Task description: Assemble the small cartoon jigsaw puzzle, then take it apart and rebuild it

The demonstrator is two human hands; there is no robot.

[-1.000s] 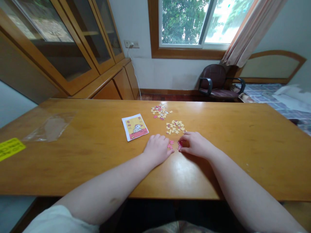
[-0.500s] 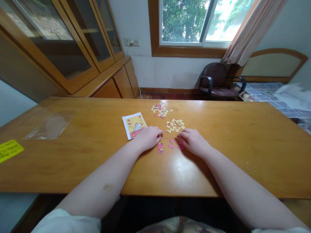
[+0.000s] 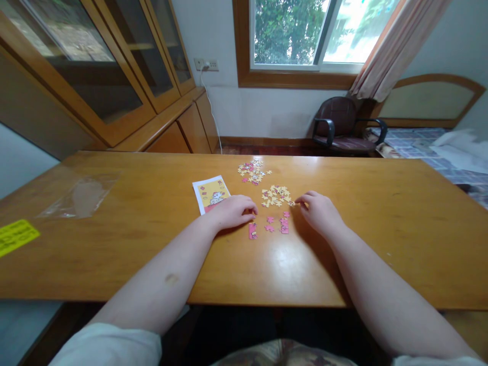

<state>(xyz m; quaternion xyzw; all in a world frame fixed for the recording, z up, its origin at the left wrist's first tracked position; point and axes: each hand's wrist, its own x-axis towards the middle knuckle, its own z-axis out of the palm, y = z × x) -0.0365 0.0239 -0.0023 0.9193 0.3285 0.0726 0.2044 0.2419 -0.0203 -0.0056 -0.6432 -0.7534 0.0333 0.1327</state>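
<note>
My left hand (image 3: pixel 237 211) rests on the table with its fingers loosely bent and a little apart, just above a joined strip of pink puzzle pieces (image 3: pixel 252 231). My right hand (image 3: pixel 317 207) is at the right edge of a pile of yellow puzzle pieces (image 3: pixel 275 195), its fingertips pinched at a small pale puzzle piece (image 3: pixel 292 203). Between the hands lie two loose pink pieces (image 3: pixel 269 229) and a joined pink block (image 3: pixel 284 226), with another pink piece (image 3: pixel 286 214) at its top. The picture card (image 3: pixel 209 192) lies partly under my left hand and wrist.
A second pile of mixed pieces (image 3: pixel 254 173) lies near the table's far edge. To the left are a clear plastic bag (image 3: pixel 82 198) and a yellow label (image 3: pixel 17 238). Beyond the wooden table (image 3: pixel 152 254) stand a cabinet (image 3: pixel 152 109) and an armchair (image 3: pixel 339 124).
My right hand has moved up and right, off the pink block, to the edge of the yellow pile. The block now shows fully. My left hand has shifted only slightly.
</note>
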